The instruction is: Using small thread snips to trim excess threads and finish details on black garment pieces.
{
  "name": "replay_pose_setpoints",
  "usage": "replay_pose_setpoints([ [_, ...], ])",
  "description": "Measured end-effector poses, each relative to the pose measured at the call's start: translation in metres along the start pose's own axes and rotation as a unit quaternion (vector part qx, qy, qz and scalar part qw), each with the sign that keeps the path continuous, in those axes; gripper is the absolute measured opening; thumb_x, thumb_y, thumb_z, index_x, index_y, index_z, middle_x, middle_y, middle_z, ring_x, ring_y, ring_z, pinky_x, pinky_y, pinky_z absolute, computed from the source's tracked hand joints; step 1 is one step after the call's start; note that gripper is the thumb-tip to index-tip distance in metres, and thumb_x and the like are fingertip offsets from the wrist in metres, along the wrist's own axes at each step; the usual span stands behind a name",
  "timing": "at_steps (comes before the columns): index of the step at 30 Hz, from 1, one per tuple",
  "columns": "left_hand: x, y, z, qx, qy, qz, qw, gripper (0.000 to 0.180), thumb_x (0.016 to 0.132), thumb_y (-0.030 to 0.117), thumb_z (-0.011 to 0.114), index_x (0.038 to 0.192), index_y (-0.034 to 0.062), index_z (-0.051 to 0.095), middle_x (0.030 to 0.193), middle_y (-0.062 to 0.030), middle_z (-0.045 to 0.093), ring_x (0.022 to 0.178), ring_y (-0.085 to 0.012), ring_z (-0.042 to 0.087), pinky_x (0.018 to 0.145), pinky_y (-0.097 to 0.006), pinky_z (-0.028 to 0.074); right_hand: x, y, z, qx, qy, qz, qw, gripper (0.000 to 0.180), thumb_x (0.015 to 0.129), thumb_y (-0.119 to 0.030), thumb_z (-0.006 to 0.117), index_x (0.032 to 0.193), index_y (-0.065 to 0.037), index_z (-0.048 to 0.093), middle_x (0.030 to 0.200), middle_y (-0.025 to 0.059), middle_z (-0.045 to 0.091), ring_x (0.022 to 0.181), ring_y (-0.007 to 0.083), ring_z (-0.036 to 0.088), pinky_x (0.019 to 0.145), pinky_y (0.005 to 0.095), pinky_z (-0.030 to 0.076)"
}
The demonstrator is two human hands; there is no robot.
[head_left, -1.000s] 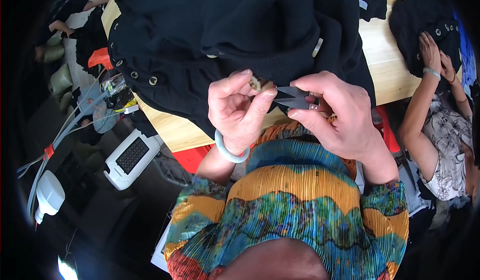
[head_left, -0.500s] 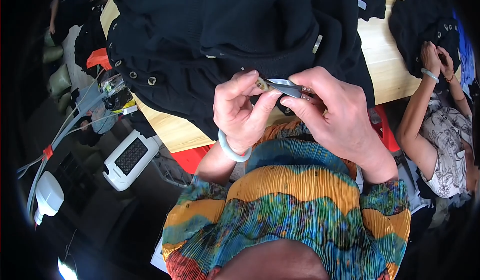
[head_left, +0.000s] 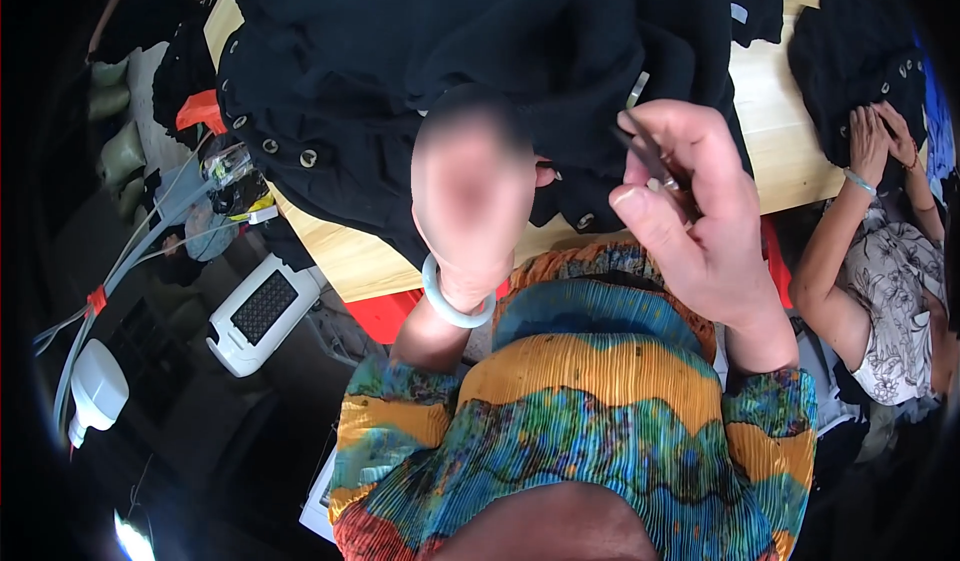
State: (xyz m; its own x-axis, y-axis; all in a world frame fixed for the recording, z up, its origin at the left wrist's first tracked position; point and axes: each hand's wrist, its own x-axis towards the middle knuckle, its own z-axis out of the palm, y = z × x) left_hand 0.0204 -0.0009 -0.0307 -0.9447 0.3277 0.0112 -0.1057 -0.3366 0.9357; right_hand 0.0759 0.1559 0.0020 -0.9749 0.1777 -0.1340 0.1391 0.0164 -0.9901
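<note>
Nearest the camera, the person's colourful pleated blouse fills the lower middle. Above it the left hand is raised and blurred, a pale bangle on its wrist; whether its fingers are closed or spread cannot be told. The right hand pinches small metal snips between thumb and fingers: slim, dark and silvery, their tips pointing up-left toward the cloth. Just beyond both hands a black garment lies heaped over the near edge of the wooden tabletop. It is matte, deeply folded, and carries silver eyelets in a row along its left hem, with 1 more near the near edge. At the tabletop's right edge another person's hands rest on a second black garment. Left, below the tabletop, sits a white box with a dark grille.
</note>
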Motion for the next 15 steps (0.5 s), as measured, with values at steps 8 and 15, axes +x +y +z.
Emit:
replay_pose_setpoints([
  [8,0.002,0.001,-0.001,0.007,-0.01,-0.026,1.0,0.032,0.075,-0.008,0.049,0.105,-0.0016,0.039,0.087,-0.0104,0.056,0.072,-0.0113,0.057,0.069,-0.027,0.05,0.02,0.01,0.007,-0.101,0.031,-0.124,0.987,0.041,0.067,0.0,0.063,0.105,0.0,0.049,0.095,0.0099,0.052,0.079,0.0139,0.052,0.064,0.0213,0.042],
  [15,0.001,-0.005,0.0,0.044,-0.004,-0.066,0.997,0.033,0.071,-0.014,0.047,0.101,-0.0008,0.04,0.084,-0.0069,0.054,0.071,-0.0065,0.054,0.065,-0.019,0.047,0.023,0.017,0.006,-0.025,-0.023,-0.032,0.999,0.02,0.07,-0.003,0.062,0.088,-0.001,0.054,0.074,0.0043,0.052,0.054,0.0083,0.048,0.048,0.0198,0.038],
])
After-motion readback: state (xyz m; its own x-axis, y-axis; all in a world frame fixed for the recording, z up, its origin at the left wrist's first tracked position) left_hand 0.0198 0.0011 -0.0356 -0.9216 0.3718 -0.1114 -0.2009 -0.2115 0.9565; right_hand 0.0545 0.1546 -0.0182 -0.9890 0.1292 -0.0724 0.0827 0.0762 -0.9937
